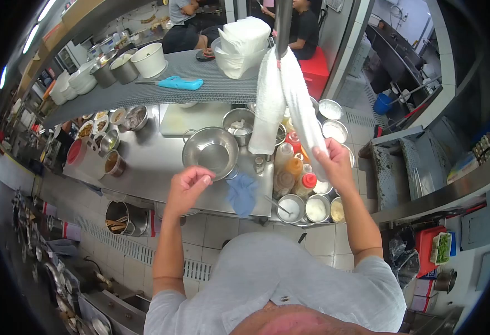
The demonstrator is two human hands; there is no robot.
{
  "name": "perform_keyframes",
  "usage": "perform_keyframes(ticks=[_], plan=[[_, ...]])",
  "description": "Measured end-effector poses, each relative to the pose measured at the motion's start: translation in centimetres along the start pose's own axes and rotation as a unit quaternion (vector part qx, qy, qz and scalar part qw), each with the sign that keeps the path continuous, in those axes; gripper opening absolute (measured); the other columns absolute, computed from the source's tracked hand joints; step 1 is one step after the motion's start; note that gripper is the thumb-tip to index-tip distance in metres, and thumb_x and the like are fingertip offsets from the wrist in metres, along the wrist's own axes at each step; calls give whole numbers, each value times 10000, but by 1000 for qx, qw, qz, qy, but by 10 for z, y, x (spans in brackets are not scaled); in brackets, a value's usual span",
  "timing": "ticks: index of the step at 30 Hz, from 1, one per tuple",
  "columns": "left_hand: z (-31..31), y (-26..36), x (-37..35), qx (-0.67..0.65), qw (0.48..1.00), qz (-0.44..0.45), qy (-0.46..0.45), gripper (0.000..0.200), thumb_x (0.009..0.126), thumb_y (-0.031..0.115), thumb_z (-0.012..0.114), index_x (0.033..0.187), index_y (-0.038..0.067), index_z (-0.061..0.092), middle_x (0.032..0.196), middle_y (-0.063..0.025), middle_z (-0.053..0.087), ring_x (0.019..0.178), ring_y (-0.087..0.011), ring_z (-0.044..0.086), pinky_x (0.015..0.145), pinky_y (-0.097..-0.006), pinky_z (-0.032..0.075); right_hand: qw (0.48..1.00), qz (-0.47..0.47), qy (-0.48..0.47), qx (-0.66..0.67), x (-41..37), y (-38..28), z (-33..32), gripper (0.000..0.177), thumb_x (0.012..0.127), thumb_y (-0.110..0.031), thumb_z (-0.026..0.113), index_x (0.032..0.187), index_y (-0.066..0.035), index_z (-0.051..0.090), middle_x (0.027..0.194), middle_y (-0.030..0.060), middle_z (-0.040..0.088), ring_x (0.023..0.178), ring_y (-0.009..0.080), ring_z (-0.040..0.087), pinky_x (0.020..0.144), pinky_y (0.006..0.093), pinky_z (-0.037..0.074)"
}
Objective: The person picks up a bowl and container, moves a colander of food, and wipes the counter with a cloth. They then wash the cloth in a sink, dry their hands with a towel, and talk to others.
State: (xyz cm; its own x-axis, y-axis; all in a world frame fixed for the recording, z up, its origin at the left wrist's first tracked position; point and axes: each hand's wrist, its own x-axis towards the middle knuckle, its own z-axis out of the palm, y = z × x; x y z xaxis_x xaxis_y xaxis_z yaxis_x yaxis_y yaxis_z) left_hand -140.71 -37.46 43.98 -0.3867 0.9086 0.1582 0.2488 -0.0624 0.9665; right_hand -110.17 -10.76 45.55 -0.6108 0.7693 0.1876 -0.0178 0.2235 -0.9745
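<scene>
My right hand [334, 163] grips the lower end of a white towel [298, 84] that hangs draped over a metal pole. The towel's other end hangs loose to the left. My left hand [188, 188] is over the counter's front edge, its fingers curled in toward the thumb with nothing showing between them. It overlaps the near left rim of a two-handled metal pan [210, 154] in this view. A crumpled blue cloth [242, 194] lies just right of the pan. Below my right hand stand squeeze bottles [308, 182] and metal tubs of seasoning [316, 208].
A white cutting board [194, 119] and a metal pot [239, 124] are behind the pan. On the raised shelf [222, 84] lies a blue-handled tool [179, 83] beside white containers. A bucket of utensils [126, 219] stands front left. People sit beyond the shelf.
</scene>
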Motion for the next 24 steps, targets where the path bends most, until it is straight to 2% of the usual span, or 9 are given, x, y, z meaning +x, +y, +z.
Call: perform_keyframes(ticks=[5, 6, 10, 16, 17, 19, 21, 23, 24], plan=[[-8, 26, 36, -22, 997, 61, 34, 223, 1007, 198, 588, 1059, 6, 689, 1051, -56, 711, 884, -104, 647, 754, -259, 496, 979, -77, -52, 181, -12, -51, -3, 168, 939, -157, 698, 1019, -21, 640, 928, 48, 695, 865, 95, 650, 784, 267, 531], [-9, 36, 46, -11, 996, 76, 40, 219, 1006, 201, 598, 1057, 10, 692, 1032, -45, 711, 873, -97, 644, 745, -254, 494, 907, -43, -97, 407, 6, -36, -12, 280, 951, -262, 674, 1090, -21, 635, 1051, 101, 701, 946, 189, 677, 857, 329, 548], [-1, 79, 90, 12, 984, 157, 89, 218, 1005, 213, 613, 1047, 16, 697, 983, -23, 714, 847, -79, 637, 721, -245, 487, 775, 81, -4, 627, 40, -3, 48, 442, 985, -368, 581, 1267, -29, 604, 1238, 126, 662, 1093, 281, 656, 950, 416, 533], [21, 177, 168, 152, 912, 321, 207, 297, 992, 291, 632, 985, 7, 718, 868, -24, 707, 749, -71, 604, 657, -236, 462, 744, 63, -133, 652, 13, -3, 98, 618, 1013, -461, 515, 1469, -49, 448, 1412, 135, 566, 1309, 279, 539, 1121, 420, 422], [36, 194, 187, 181, 887, 357, 228, 337, 992, 325, 634, 965, 3, 727, 804, -17, 691, 720, -61, 580, 642, -228, 445, 678, 91, -217, 697, 14, 4, 105, 661, 1020, -487, 490, 1491, -32, 404, 1453, 140, 530, 1345, 278, 508, 1148, 415, 390], [63, 215, 226, 221, 853, 411, 232, 362, 974, 357, 659, 921, 6, 731, 737, 3, 661, 669, -51, 546, 602, -223, 431, 748, 65, -192, 632, 10, -18, 122, 640, 1050, -456, 441, 1508, -16, 362, 1505, 146, 468, 1372, 278, 470, 1183, 411, 335], [105, 227, 235, 227, 817, 444, 290, 219, 879, 226, 673, 799, 22, 669, 770, -172, 635, 701, -334, 632, 646, -419, 480, 843, 11, -132, 521, 7, -30, 143, 607, 1076, -414, 380, 1507, 11, 331, 1518, 158, 434, 1397, 262, 416, 1192, 373, 281], [135, 200, 256, 98, 901, 382, 181, 375, 962, 370, 675, 893, 5, 732, 689, 17, 641, 639, -53, 528, 579, -224, 422, 937, -111, -90, 318, 11, -38, 154, 593, 1096, -391, 319, 1490, 52, 317, 1525, 167, 398, 1412, 232, 363, 1183, 338, 251], [142, 194, 253, 79, 909, 364, 186, 400, 979, 397, 640, 914, 14, 731, 736, 0, 659, 689, -53, 552, 618, -234, 439, 953, -144, -59, 259, 15, -46, 153, 588, 1105, -379, 289, 1481, 73, 309, 1529, 171, 380, 1420, 217, 336, 1178, 321, 235]])
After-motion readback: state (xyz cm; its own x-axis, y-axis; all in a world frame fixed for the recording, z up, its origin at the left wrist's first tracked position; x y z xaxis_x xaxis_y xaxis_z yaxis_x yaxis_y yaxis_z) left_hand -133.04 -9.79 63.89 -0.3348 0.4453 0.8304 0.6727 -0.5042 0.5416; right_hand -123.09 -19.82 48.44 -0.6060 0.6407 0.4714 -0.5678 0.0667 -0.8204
